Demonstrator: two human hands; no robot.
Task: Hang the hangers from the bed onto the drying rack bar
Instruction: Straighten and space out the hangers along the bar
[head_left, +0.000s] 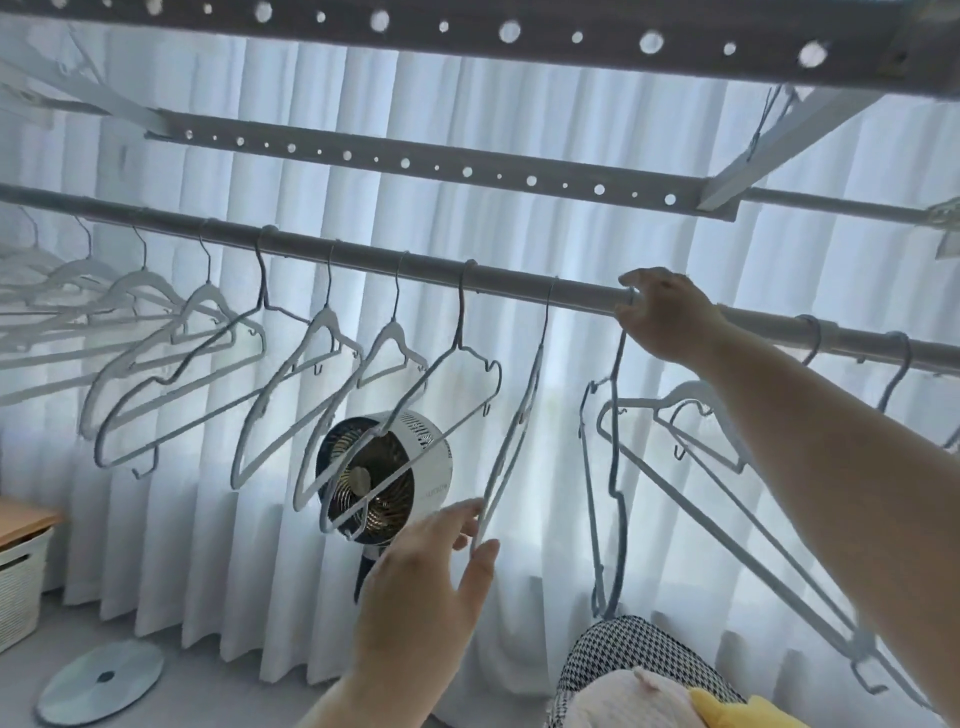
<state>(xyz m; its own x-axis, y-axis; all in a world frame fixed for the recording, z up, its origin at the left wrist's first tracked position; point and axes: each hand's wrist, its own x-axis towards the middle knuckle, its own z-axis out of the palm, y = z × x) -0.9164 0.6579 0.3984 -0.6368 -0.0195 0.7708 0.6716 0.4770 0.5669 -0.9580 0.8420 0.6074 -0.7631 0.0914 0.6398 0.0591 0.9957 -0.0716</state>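
We see a grey round metal drying rack bar (415, 262) running across, with thin pale grey hangers (322, 332) hooked along it in a row. An edge-on hanger (524, 410) touches the left hand's (431, 587) straight fingers (480, 564) at its lower edge. Beside it, a twisted blue-grey hanger (614, 441) has its hook at the bar, under the right hand (660, 312).

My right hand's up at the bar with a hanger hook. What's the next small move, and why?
Probably release the right hand: the hook of the held hanger already seems looped over the bar, while the left hand steadies the neighbouring hanger with open fingers.
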